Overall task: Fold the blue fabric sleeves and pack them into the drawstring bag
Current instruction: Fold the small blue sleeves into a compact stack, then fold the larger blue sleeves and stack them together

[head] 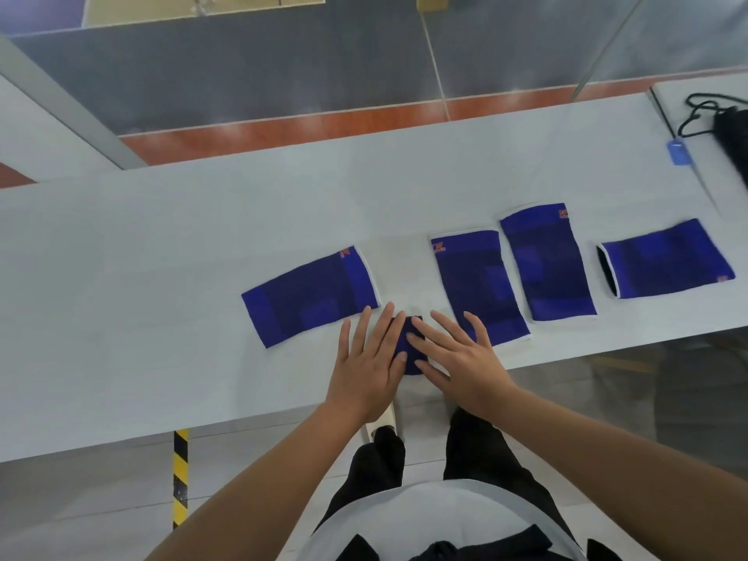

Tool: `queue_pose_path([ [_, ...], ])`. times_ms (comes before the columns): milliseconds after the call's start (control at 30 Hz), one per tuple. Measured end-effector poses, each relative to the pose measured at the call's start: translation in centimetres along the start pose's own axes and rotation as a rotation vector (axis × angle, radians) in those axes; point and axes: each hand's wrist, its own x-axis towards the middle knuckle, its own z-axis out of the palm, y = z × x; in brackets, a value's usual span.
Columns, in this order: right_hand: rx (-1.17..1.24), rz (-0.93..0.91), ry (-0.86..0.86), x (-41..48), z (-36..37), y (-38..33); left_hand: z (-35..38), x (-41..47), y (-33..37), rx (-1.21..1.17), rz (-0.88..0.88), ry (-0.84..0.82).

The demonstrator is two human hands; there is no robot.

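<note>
Several blue fabric sleeves lie flat on the white table (162,244): one at the left (309,295), two in the middle (479,285) (546,263) and one at the right (668,259). A smaller folded blue sleeve (409,346) lies near the front edge. My left hand (368,358) and my right hand (457,354) press flat on it with straight fingers and cover most of it. The black drawstring bag (730,135) lies at the far right, partly cut off by the frame edge.
A small blue tag (679,152) lies near the bag's cord. The table's front edge runs just below my hands. A yellow-and-black striped post (180,475) stands under the table at the left. A glass partition rises behind the table.
</note>
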Motion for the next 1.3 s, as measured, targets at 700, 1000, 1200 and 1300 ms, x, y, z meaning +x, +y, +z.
queue_pose_path([
  [700,0.238,0.712,0.197,-12.7,-4.8,11.1,-7.2,6.1,10.7,-0.209,0.188,0.001],
  [1000,0.223,0.847,0.18,-16.3,-7.9,25.8,-5.2,13.0,22.5,-0.09,0.205,-0.12],
  [1200,0.157,0.672,0.072,-15.3,-8.7,35.8,-4.0,18.2,30.9,-0.091,0.142,-0.14],
  [1300,0.113,0.539,0.005,-14.4,-8.6,39.0,-2.6,21.1,35.3,-0.086,0.104,-0.099],
])
